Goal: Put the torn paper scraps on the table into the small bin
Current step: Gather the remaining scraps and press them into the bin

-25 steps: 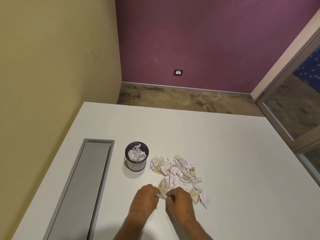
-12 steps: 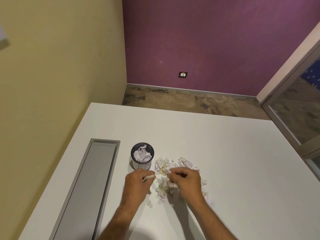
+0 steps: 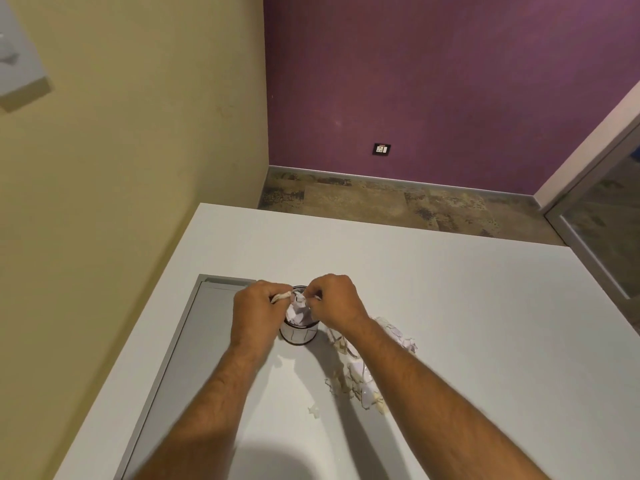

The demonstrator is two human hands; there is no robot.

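Torn paper scraps, thin, jagged and crumpled in white, cream and pale lilac, lie in a loose heap on the white bench, just right of the small bin and partly under the right forearm. One stray scrap lies apart, nearer the viewer. The head view looks down on two bare forearms reaching forward. The left hand has its fingers curled round a twisted wad of paper at the bin's left rim. The right hand pinches a small bit of paper above the bin's right rim. The bin is a short round cylinder with a dark rim and pale sides, already stuffed with crumpled paper that rises to its mouth. Left of it, a long grey rectangular panel is set flush into the smooth, matte bench top. Beyond the bench lies a mottled brown floor. A yellow wall stands on the left, and a purple textured wall ahead carries a small dark socket plate. A grey-framed glass door is at the right.
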